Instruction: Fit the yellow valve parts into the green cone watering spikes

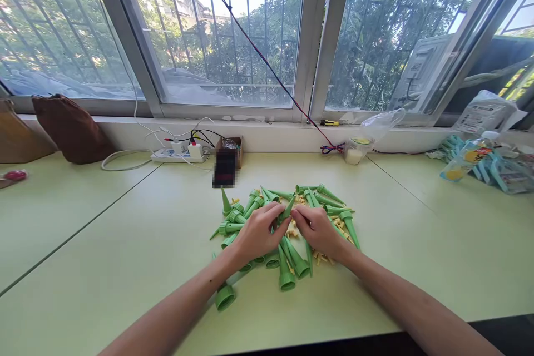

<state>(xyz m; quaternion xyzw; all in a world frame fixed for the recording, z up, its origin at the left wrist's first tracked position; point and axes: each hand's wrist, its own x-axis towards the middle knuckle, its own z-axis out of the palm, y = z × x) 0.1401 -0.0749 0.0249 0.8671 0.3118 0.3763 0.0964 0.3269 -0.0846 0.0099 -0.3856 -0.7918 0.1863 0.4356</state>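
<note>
Centrally on the pale green table (pixel 125 245), near the window side, lies one heap of green cones (pixel 329 203); roughly two to three dozen show, and overlap prevents an exact count. Small yellowish parts (pixel 339 226) are scattered among them, too small to count. Two hands work above the heap. The left hand (pixel 258 232) has its fingers curled narrowly around one green cone (pixel 287 209), held tip-up just above the heap. The right hand (pixel 319 231) has its fingertips pinched close against that cone's lower end; what they pinch is hidden. Farther back stand one power strip (pixel 178 154), one brown bag (pixel 70 129) and one jar (pixel 354 151). Far right, blue packets (pixel 504 172) carry print too small to read.
</note>
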